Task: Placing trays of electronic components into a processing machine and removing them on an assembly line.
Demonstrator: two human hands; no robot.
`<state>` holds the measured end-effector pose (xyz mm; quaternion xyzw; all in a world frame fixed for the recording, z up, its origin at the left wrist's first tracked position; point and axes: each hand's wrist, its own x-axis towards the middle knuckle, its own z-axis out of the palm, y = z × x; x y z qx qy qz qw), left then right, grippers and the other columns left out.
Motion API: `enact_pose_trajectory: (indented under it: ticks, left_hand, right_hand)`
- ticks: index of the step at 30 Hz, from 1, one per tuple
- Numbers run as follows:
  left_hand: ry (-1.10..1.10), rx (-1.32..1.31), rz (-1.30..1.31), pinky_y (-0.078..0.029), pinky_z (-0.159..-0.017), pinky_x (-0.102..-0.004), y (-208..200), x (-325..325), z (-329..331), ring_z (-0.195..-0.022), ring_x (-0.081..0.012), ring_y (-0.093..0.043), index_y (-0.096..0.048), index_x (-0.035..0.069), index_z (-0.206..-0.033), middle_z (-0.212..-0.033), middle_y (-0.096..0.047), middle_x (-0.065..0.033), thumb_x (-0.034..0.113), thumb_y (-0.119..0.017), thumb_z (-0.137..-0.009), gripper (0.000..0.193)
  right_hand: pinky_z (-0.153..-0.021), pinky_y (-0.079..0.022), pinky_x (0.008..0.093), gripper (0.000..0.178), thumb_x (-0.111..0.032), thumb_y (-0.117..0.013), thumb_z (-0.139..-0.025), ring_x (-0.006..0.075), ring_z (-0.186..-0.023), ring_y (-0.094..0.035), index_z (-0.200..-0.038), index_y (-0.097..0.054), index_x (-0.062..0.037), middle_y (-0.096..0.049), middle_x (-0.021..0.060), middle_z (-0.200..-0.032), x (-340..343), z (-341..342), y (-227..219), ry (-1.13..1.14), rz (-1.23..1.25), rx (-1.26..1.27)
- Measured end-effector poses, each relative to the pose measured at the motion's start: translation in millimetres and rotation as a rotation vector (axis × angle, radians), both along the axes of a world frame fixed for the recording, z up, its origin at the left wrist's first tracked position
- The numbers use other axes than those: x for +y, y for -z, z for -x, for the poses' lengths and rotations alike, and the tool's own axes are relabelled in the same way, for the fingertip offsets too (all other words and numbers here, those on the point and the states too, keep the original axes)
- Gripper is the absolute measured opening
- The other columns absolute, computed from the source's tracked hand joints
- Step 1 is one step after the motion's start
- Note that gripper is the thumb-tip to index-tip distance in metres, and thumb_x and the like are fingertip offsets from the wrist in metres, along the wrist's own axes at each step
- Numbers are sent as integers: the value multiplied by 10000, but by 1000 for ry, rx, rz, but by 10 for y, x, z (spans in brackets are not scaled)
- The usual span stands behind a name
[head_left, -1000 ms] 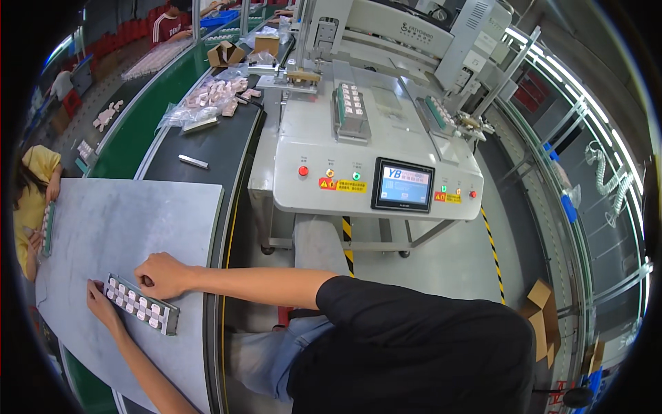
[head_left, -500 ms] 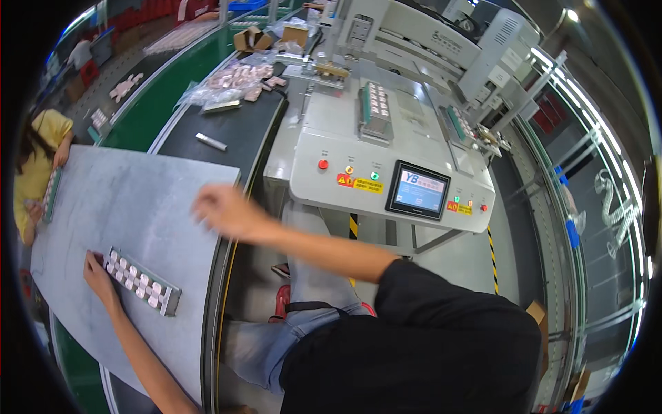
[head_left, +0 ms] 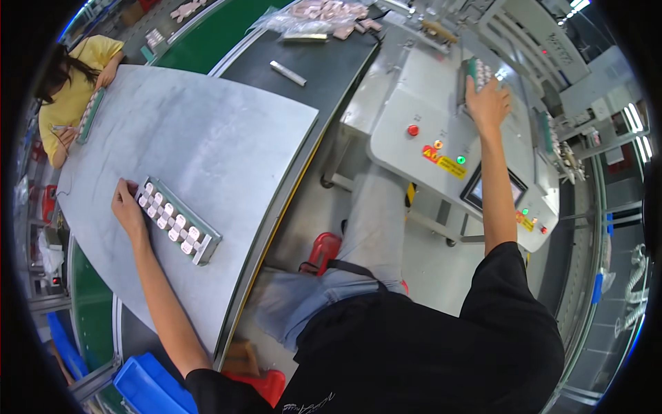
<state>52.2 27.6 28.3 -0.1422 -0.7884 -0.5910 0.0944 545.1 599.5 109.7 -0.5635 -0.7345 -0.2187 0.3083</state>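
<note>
On the grey tabletop lies a long green-and-metal fixture (head_left: 181, 219) carrying two rows of small pale pink pieces. My left hand (head_left: 129, 210) is at its far left end, fingers curled against it. My right arm reaches out to the white machine, where my right hand (head_left: 488, 103) grips the near end of a second fixture (head_left: 473, 70) of the same kind. The thumb lies along its left side and the fingers are over its right; part of it is hidden under the hand.
A co-worker in a yellow top (head_left: 88, 76) handles another fixture (head_left: 91, 116) at the table's far left. The machine has a red button (head_left: 413, 130) and a screen (head_left: 514, 190). A bag of pink pieces (head_left: 314, 15) and a metal bar (head_left: 287, 73) lie on the dark conveyor.
My right hand has swung from above the table to the fixture on the machine and closed on it. My left hand remains beside the table fixture. The view has turned.
</note>
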Motion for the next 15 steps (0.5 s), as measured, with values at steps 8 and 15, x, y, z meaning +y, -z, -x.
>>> enact_pose_trajectory:
  ticks: [8,15]
  left_hand:
    - [-12,-17,40,-361,-607,-269,2,-54,16,-648,-93,-452,-595,17,-744,-685,-517,1,339,-496,-1033,444]
    - [-50,12,-13,-399,-631,-271,-113,-51,-51,-650,-108,-493,-627,2,-850,-707,-561,-17,284,-451,-1042,384]
  right_hand:
    - [-930,-473,515,716,-436,-641,-875,467,-1050,-624,-1408,-459,6,-672,291,-1104,-121,-174,-71,-4,233,-19]
    - [-870,-517,459,723,-389,-691,-878,448,-960,-666,-1435,-440,-3,-670,313,-1072,-742,-737,-157,-262,349,199]
